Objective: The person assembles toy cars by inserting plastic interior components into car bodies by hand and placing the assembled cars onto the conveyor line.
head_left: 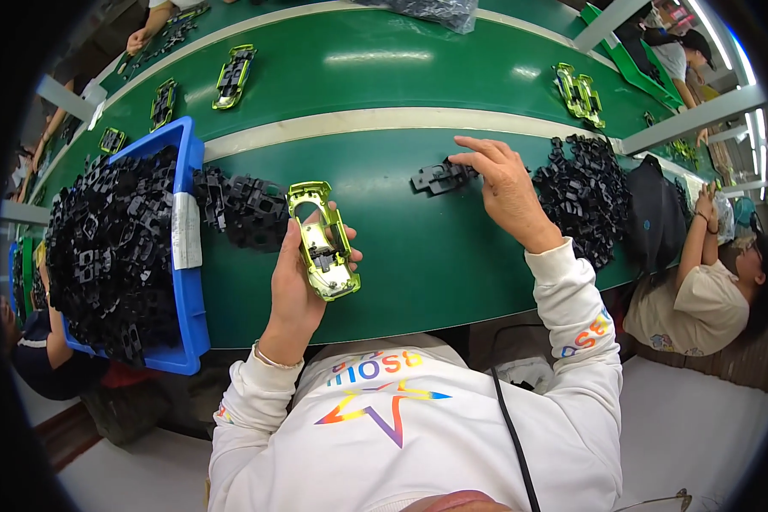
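My left hand [294,277] is closed around a shiny lime-green toy car body shell [328,282], its hollow underside facing up. A black plastic part sits inside the shell. My right hand [508,188] is over the table with its fingers stretched out and apart. Just below its fingertips lies a small group of black plastic parts [439,177]; whether the fingers touch them I cannot tell. A large heap of similar black parts [584,196] lies to the right of that hand. More loose black parts [247,209] are spread left of the shell.
A blue bin [192,299] heaped with black parts stands at the left. Past a pale divider strip [358,124], a green conveyor belt [384,81] carries several lime-green car shells [235,77]. A dark bag [653,205] is at the right. Other people work around the line.
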Motion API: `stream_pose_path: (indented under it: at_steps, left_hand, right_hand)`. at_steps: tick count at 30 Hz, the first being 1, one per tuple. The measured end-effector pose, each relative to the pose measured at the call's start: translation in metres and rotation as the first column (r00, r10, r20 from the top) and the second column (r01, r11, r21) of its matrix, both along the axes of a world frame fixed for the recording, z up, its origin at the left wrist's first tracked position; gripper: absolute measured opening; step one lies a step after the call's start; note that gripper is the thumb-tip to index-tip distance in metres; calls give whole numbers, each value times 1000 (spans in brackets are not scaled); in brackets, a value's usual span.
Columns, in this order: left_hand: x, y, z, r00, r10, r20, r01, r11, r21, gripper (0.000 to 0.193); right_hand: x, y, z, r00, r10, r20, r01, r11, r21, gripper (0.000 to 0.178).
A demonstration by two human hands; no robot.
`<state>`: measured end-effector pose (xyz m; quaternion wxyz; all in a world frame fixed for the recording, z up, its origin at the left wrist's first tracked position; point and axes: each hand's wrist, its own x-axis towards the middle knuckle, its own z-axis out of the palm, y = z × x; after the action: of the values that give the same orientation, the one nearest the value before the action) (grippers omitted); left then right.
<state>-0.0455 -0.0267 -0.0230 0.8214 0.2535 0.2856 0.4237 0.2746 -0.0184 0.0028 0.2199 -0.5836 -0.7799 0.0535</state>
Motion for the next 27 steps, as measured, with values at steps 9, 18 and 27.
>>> stream_pose_path:
  at_steps: [9,18,27]
  left_hand:
    - [4,3,-4,1000,-9,-11,8,1000,-30,56]
    - [-5,2,-10,1000,18,-5,-18,998,-66,55]
    - [-14,-4,-9,998,61,7,-61,995,-76,54]
  right_hand:
    - [8,1,-5,993,14,-116,-43,966,-256,70]
    - [-32,21,10,955,277,109,-265,958,-111,71]
    - [-45,44,9,875,440,201,-434,898,-75,46]
